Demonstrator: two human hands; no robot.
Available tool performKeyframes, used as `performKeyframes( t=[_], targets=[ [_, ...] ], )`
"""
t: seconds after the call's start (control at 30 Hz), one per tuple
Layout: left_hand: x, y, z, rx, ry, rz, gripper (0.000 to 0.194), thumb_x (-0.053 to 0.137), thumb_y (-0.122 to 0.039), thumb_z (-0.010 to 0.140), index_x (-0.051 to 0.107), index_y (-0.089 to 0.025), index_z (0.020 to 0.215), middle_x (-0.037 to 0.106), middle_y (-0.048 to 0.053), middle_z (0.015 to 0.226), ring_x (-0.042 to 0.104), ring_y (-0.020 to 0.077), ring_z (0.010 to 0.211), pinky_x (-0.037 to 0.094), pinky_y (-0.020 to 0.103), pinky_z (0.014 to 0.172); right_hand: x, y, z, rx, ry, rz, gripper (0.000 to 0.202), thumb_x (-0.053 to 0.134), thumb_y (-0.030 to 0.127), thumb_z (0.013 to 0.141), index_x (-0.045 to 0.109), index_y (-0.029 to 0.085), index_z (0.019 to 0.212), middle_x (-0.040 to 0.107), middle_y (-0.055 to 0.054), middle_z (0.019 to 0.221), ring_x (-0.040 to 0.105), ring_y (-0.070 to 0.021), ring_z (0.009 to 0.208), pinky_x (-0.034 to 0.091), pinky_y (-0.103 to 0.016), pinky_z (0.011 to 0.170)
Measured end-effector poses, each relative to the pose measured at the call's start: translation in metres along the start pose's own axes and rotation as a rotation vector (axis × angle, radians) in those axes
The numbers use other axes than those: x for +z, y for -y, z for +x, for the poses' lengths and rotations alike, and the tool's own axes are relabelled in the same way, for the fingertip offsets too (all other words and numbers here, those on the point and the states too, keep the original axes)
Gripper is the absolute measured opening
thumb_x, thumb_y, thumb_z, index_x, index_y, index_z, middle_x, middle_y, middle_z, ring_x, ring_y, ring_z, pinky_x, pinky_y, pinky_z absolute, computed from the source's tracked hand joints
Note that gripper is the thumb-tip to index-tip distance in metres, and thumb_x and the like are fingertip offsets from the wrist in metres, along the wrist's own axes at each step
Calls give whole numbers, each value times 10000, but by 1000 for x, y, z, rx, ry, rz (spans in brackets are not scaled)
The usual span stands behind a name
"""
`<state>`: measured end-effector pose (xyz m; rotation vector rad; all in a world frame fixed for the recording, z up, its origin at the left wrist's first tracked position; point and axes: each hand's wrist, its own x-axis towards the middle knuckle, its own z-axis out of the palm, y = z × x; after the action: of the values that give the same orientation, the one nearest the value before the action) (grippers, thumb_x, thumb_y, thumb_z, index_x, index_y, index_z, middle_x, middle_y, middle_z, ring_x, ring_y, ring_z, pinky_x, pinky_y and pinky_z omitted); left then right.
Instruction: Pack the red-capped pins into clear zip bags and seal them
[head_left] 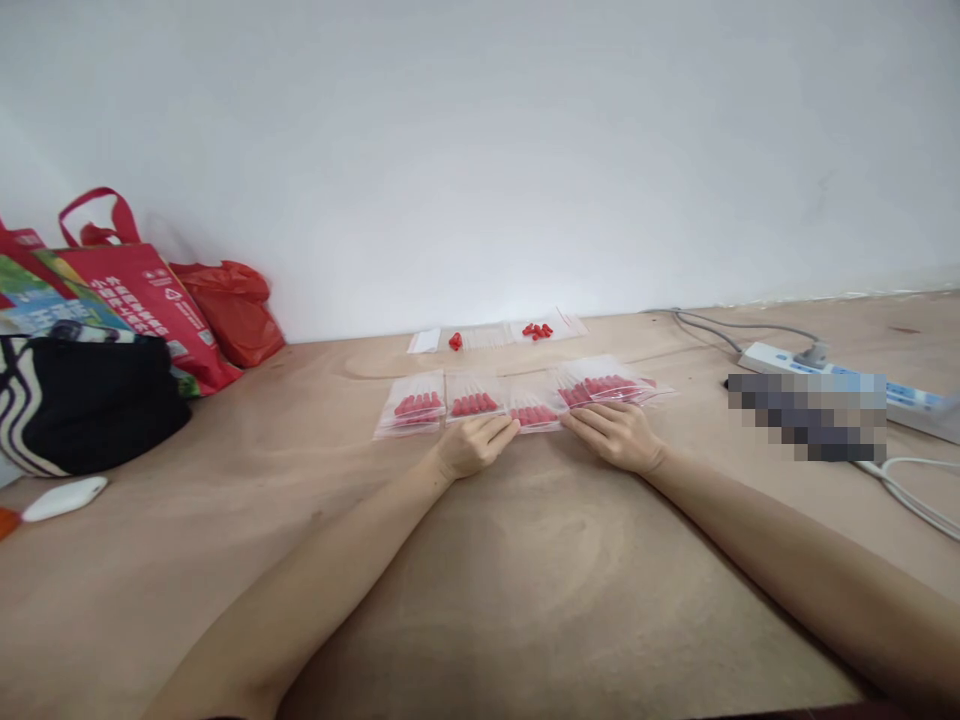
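Several clear zip bags lie in a row on the wooden table, each with red-ended, thin pale sticks inside whose kind I cannot make out. My left hand (480,445) has its fingers pinched at the lower left corner of the third zip bag (535,414). At that bag's lower right corner are the closed fingers of my right hand (619,435), which also lies against the near edge of the rightmost bag (604,385). Left of these are the leftmost bag (417,405) and the second bag (474,398), both flat on the table.
Behind the row lie loose red pieces (538,331), a red cluster (455,341), pale sticks (486,338) and a small white packet (424,341). Red shopping bags (161,300) and a black cloth bag (105,405) stand left. A power strip (776,358) with cables lies right.
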<state>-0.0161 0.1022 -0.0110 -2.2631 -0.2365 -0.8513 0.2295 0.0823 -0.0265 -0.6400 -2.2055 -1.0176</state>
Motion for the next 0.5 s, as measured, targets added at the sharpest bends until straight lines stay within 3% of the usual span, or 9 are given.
performKeyframes(
  t=[0.2,0.5],
  targets=[
    [3,2,-4,-20,14,43,189,373,-61,858,557,-95,881,637,43,683,609,112,589,480,197,479,2,-3,-5,19,3,-43,165,457,120,820,608,158,875,655,-26,794,562,-92,703,351,-236,596],
    [8,2,-5,-30,-29,21,168,390,-60,841,552,-98,811,624,26,643,597,110,550,477,212,481,6,-2,-5,55,51,-32,148,463,156,813,611,173,814,639,-16,731,535,-93,698,313,-246,614]
  ],
)
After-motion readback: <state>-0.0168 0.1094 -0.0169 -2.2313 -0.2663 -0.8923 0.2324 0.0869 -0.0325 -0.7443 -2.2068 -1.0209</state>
